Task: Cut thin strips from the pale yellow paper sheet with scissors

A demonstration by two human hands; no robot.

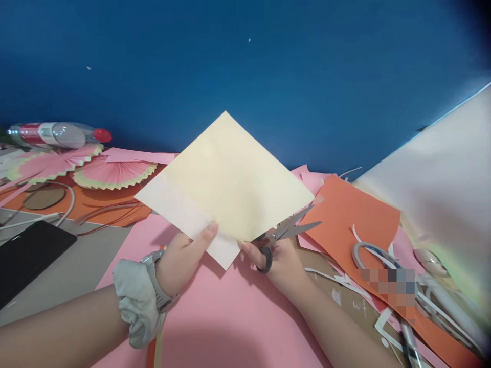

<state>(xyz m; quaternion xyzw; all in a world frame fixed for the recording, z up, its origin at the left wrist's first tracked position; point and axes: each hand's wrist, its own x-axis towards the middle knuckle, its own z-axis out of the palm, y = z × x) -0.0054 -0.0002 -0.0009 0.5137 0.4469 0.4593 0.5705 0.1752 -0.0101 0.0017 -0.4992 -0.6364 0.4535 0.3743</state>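
Observation:
My left hand (183,259) pinches the lower edge of a pale yellow square sheet of paper (226,184) and holds it up like a diamond above the table. A watch and a white scrunchie sit on that wrist. My right hand (282,263) also touches the sheet's lower edge and grips a pair of scissors (286,232) by the dark handles. The scissor blades are slightly apart and point right, clear of the paper's edge.
A large pink sheet (230,317) lies under my hands. Orange paper (347,217), white strips and tape rolls (370,253) clutter the right. Pink and yellow paper fans (111,171), a plastic bottle (57,134) and a black tablet (26,255) sit at left. A blue wall (245,66) stands behind.

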